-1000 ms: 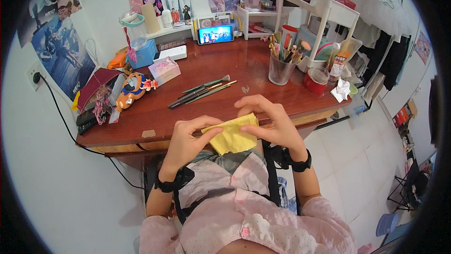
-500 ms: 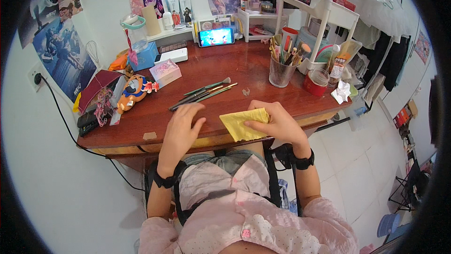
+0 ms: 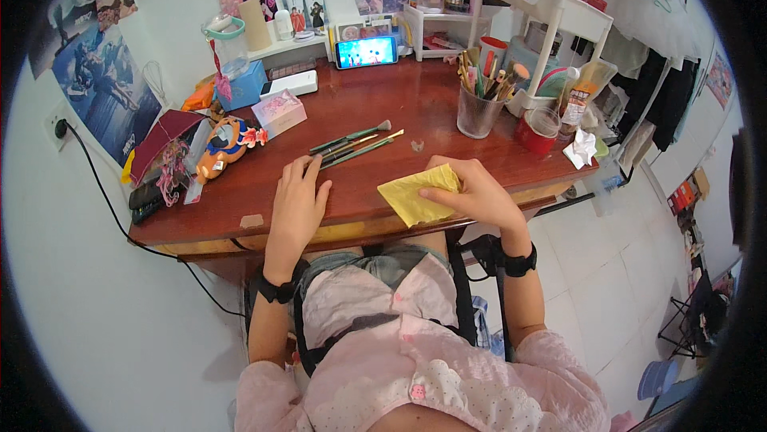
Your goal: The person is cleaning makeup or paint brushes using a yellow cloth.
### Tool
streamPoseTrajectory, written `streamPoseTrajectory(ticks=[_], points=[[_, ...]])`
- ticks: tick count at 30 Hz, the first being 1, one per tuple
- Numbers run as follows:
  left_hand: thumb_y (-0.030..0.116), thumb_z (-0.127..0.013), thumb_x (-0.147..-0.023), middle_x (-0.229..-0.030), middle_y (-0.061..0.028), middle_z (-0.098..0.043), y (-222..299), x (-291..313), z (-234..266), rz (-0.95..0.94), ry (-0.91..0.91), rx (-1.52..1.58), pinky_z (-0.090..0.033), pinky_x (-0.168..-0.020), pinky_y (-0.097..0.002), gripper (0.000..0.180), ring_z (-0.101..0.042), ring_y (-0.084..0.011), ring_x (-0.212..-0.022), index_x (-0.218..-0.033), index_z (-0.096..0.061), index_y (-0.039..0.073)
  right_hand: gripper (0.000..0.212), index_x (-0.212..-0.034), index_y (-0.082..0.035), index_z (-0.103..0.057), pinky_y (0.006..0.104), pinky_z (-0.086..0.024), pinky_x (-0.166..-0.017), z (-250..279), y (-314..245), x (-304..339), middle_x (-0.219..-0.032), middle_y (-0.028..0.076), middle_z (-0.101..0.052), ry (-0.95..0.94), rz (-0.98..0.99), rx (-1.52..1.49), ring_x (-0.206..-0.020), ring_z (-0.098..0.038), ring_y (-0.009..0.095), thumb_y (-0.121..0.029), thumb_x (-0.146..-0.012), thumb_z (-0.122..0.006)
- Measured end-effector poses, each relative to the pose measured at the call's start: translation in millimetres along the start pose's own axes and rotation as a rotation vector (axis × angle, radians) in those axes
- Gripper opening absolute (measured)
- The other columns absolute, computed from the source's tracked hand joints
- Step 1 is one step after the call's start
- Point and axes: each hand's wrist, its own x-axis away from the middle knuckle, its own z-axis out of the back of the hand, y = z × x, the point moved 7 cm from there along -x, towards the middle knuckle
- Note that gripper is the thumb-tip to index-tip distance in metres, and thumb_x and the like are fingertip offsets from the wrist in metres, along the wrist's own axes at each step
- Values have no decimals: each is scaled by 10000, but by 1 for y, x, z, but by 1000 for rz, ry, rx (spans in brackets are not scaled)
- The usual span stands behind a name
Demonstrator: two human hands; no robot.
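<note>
A folded yellow cloth [image 3: 413,194] hangs from my right hand [image 3: 484,194], pinched between thumb and fingers above the desk's front edge. My left hand [image 3: 297,199] rests palm down on the desk, its thumb apart from its fingers. Its fingertips lie at the dark handle ends of several makeup brushes [image 3: 355,146], which are grouped together on the desktop. Whether the fingertips touch a handle I cannot tell. Nothing shows in the left hand.
On the reddish wooden desk [image 3: 240,207] a lit phone [image 3: 366,53] leans at the back. A mesh cup [image 3: 480,115] of brushes stands right, beside a red jar [image 3: 537,130] and crumpled tissue [image 3: 581,148]. A plush toy [image 3: 220,149] and pink box [image 3: 280,113] sit left.
My left hand has moved slightly left and come down by the brush handles, its fingers straighter. My right hand still holds the cloth, which has swung a little. The view has shifted slightly.
</note>
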Motion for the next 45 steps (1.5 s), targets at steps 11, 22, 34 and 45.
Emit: streamPoseTrajectory(ticks=[11,22,34,45], points=[[107,-564,-827,-928,-117,-512,10,0,-2,-58,66,85,-407,-804,-386,122,-501,-296,-921,-905,-579,14,241,-847,27,-531,279,-410,-590,9,11,3,-679,91,-538,21,-50,74,-612,-462,134,-184,-814,-641],[80,-491,-873,-855,-165,-533,10,5,6,97,130,190,-443,-687,-400,92,-542,-345,-785,-879,-498,-11,211,-873,31,-532,308,-459,-620,16,61,-1,-727,100,-605,236,-228,-48,-673,-571,134,-147,-789,-608],[64,-475,-912,-700,-36,-469,42,17,34,114,52,682,-359,-549,-237,87,-407,-87,-602,-921,-500,-19,345,-1113,-8,-504,330,-411,-903,-14,13,-6,-1112,83,-569,351,-133,-1195,-1041,-543,192,-292,-947,-401],[33,-484,-882,-823,-127,-515,69,19,44,-64,4,636,-415,-661,-288,88,-524,-231,-717,-912,-529,-36,284,-1163,11,-494,306,-490,-868,-3,22,-7,-1127,77,-577,320,16,-1157,-995,-593,161,-46,-885,-510]])
